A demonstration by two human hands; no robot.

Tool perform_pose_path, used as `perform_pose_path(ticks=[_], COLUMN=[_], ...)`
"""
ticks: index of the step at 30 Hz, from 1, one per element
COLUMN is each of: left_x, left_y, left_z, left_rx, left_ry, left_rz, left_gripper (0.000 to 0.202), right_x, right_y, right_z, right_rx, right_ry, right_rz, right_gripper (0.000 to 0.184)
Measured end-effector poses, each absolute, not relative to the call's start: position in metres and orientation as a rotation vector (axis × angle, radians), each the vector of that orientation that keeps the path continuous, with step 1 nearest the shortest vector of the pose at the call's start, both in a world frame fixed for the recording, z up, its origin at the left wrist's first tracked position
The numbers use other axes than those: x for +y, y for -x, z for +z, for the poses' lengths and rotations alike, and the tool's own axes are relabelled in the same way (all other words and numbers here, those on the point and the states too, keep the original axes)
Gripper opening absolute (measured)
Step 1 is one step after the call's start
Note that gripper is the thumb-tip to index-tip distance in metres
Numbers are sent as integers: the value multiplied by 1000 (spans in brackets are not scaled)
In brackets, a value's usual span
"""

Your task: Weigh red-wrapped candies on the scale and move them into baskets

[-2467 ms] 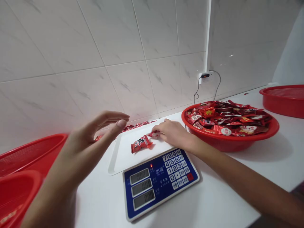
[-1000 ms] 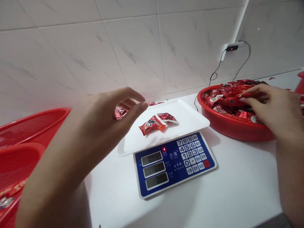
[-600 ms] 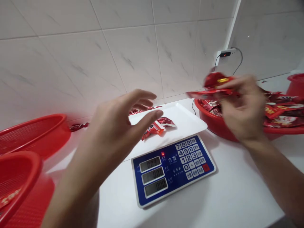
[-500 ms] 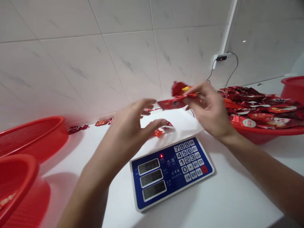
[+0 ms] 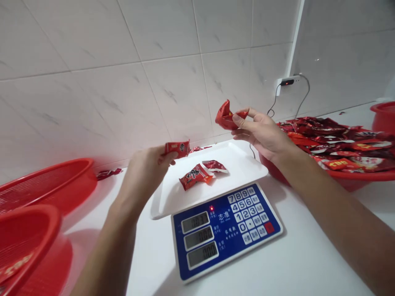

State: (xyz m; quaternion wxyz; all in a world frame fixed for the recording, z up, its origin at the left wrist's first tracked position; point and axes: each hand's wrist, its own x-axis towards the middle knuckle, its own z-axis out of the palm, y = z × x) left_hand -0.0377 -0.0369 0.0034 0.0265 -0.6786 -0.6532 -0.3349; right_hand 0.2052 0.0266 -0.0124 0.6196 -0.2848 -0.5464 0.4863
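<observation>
A small red wrapped packet (image 5: 180, 148) with dark lettering is pinched in my left hand (image 5: 146, 168), above the left side of the scale's white tray (image 5: 237, 164). My right hand (image 5: 262, 131) grips a crumpled red packet (image 5: 226, 117) between thumb and fingers, higher up and beyond the tray's right side. On the tray lie a red packet with black lettering (image 5: 194, 176) and a dark red and white packet (image 5: 215, 166), close together. The digital scale (image 5: 226, 230) has a blue panel with a keypad, a lit red light and three displays; the top one seems to read 0.037.
At right, a red basket (image 5: 348, 183) is heaped with red packets (image 5: 339, 144). Two red baskets, one far (image 5: 77, 181) and one near (image 5: 46, 230), stand at left. Loose packets (image 5: 108, 174) lie along the tiled wall. A power strip (image 5: 286, 83) with cables hangs behind.
My left hand was empty with fingers apart; it now holds one packet, which came from my right hand. My left hand has moved left and down, uncovering the packets on the tray.
</observation>
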Motion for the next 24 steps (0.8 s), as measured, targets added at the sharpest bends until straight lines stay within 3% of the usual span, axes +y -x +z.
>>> perform_pose_path(ticks=[3,9,14,19,22,24], left_x=[-38,-55,-56,-54,-48,-42], left_y=[34,11,-6,1,17,29], left_z=[4,6,-1,5,6,4], left_rx=[-2047,-1758,-1590,-1754,-1856,-1903], left_ry=[2185,2326,2295,2564,2480,2208], left_rz=[-1052,-1874,-2180,-1998,-1851,-1760], left_gripper=[32,28,25,47,37,33], right_x=[23,3,-16,-20,-19,-20], right_y=[-209,-193,-181,-174,-177,-193], right_z=[-9,-8,-9,-11,-13,-14], right_rx=[-1419,-1624,-1617,-1614,-1643,-1752], right_ry=[709,684,627,625,717,856], right_rz=[1081,1115,1271,1357,1283,1005], right_gripper=[20,14,19,25,21,17])
